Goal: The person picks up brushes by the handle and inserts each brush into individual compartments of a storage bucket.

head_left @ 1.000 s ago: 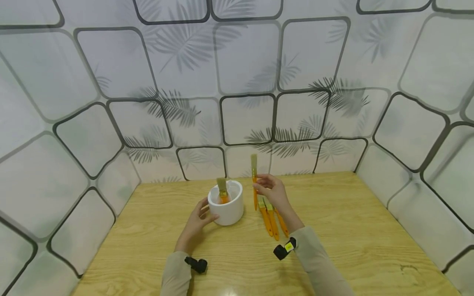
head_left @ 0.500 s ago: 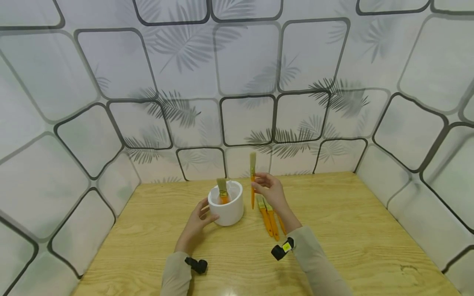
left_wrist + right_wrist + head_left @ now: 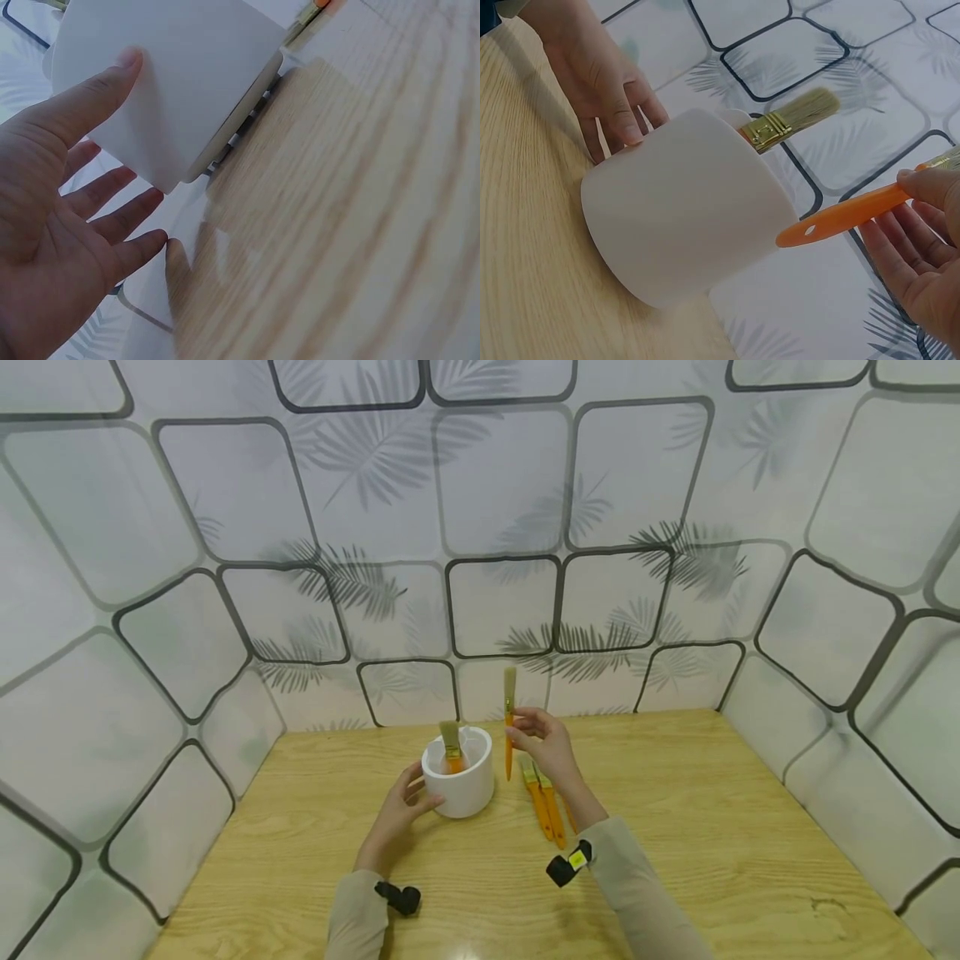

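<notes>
A white cylindrical pot [image 3: 459,789] stands on the table with a paintbrush [image 3: 452,750] in it, bristles up. My left hand [image 3: 401,814] rests against the pot's left side. In the left wrist view its thumb [image 3: 97,97] lies along the wall and the fingers are extended behind. To the right of the pot, my right hand [image 3: 546,743] pinches another paintbrush [image 3: 509,727] upright, bristles up. In the right wrist view, its orange handle [image 3: 847,214] overlaps the pot near the rim, with fingers and thumb on the handle's bristle end.
Several orange-handled paintbrushes [image 3: 546,806] lie on the wooden table [image 3: 712,843], partly under my right hand and wrist. A patterned wall covering [image 3: 502,606] stands behind the table and along both sides.
My right hand has moved slightly left and up with the paintbrush, closer to the pot. The left hand and pot have stayed in place.
</notes>
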A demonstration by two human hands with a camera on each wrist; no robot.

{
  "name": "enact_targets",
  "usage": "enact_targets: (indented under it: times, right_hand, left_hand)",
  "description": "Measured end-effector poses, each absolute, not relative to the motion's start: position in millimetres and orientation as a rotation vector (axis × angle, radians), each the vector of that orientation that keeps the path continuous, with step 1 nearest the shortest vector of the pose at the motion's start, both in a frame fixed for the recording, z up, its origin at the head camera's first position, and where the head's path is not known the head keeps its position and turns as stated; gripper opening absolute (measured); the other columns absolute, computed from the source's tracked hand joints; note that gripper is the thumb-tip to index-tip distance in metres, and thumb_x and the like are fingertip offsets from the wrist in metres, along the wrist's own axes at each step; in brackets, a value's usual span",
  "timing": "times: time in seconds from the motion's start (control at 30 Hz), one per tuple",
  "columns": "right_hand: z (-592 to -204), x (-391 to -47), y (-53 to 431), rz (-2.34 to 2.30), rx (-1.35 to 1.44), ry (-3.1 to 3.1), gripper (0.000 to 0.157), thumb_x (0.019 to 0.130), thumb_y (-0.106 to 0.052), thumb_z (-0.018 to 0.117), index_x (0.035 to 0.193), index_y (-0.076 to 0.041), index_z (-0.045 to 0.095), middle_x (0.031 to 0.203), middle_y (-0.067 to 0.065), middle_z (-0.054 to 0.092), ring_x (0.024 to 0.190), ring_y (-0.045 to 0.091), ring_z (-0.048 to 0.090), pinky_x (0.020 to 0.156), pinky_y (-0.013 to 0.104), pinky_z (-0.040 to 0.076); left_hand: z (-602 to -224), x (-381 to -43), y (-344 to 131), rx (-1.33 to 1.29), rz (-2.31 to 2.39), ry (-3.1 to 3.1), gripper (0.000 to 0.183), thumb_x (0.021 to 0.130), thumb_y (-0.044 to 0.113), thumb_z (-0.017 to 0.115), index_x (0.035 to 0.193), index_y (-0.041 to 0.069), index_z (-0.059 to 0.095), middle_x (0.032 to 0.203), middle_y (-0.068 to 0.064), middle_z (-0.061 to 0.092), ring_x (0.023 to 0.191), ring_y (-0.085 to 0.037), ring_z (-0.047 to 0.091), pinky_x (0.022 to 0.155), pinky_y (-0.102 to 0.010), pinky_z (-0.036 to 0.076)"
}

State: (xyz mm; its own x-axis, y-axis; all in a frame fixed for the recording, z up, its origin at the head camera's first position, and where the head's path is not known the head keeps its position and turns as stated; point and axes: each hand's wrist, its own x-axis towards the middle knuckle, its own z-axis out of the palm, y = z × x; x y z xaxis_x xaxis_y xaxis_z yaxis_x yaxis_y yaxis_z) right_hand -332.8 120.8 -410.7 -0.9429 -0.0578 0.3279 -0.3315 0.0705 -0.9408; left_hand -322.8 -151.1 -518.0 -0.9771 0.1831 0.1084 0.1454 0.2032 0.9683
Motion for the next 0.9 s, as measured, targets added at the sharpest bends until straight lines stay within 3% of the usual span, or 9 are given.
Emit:
enact_targets:
  times: [0.1, 0.33, 0.53, 0.9]
  right_hand:
    - [-409.1, -332.6, 118.9, 1.969, 0.405, -2.139, 0.036, 0.085, -0.009, 0.067, 0.118, 0.002, 0.058, 0.1, 0.021, 0.061, 0.079, 0.008, 0.061, 0.072, 0.028, 0.058]
    - [-384.1, -313.0, 112.5, 1.978, 0.388, -2.166, 0.034, 0.085, -0.002, 0.065, 0.118, 0.006, 0.056, 0.102, 0.027, 0.06, 0.083, 0.018, 0.061, 0.076, 0.035, 0.057]
    - [-383.7, -310.2, 109.7, 1.958, 0.404, -2.161, 0.034, 0.085, -0.002, 0.064, 0.118, 0.007, 0.056, 0.102, 0.027, 0.06, 0.082, 0.014, 0.061, 0.076, 0.035, 0.057]
    - [-381.1, -306.8, 104.9, 1.955, 0.418, -2.143, 0.033, 0.086, 0.0, 0.064, 0.118, 0.006, 0.057, 0.102, 0.029, 0.06, 0.084, 0.019, 0.06, 0.077, 0.035, 0.057]
  left_hand:
    - [-517.8, -321.8, -151.8, 0.334, 1.942, 2.4, 0.076, 0.08, 0.022, 0.074, 0.143, 0.016, 0.032, 0.146, -0.017, 0.034, 0.132, -0.04, 0.033, 0.107, -0.056, 0.03]
    - [-490.3, -306.6, -149.7, 0.361, 1.922, 2.342, 0.075, 0.083, 0.01, 0.07, 0.144, 0.007, 0.027, 0.146, -0.024, 0.029, 0.132, -0.045, 0.029, 0.107, -0.058, 0.027]
    - [-489.9, -305.3, -150.2, 0.37, 1.923, 2.341, 0.075, 0.083, 0.01, 0.07, 0.144, 0.006, 0.027, 0.146, -0.024, 0.029, 0.132, -0.045, 0.029, 0.108, -0.057, 0.027]
    - [-490.4, -303.7, -152.4, 0.375, 1.913, 2.355, 0.076, 0.083, 0.013, 0.071, 0.144, 0.007, 0.028, 0.146, -0.024, 0.029, 0.132, -0.045, 0.03, 0.107, -0.057, 0.028]
